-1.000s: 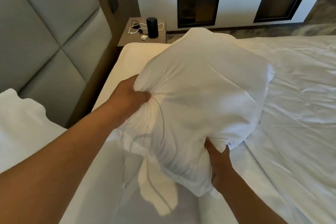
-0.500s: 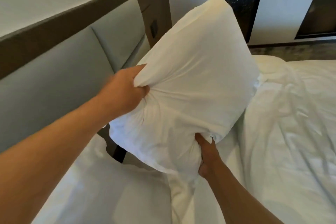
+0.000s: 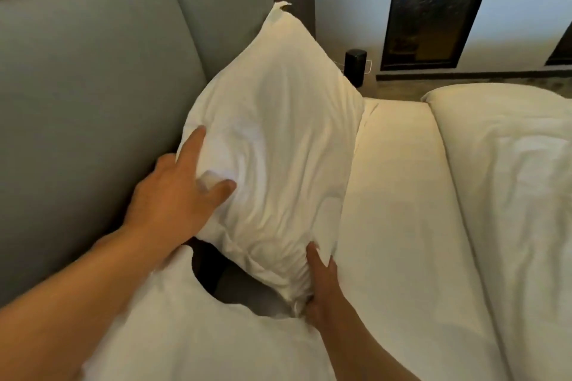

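Pillow (image 3: 278,139) stands on end against headboard (image 3: 93,86) at head of bed (image 3: 402,226); placing looks nearly done. Left hand (image 3: 173,204) presses it, fingers spread wide. Right hand (image 3: 322,284) at bottom corner, grip unclear. To do: settle, straighten, let go.

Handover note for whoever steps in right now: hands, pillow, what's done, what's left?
Left hand: open, fingers spread, pressing the pillow toward the headboard.
Right hand: grips the pillow's bunched lower corner.
Done: pillow stands tilted at the headboard, beside a second pillow.
To do: probably settle it straight, then let go.
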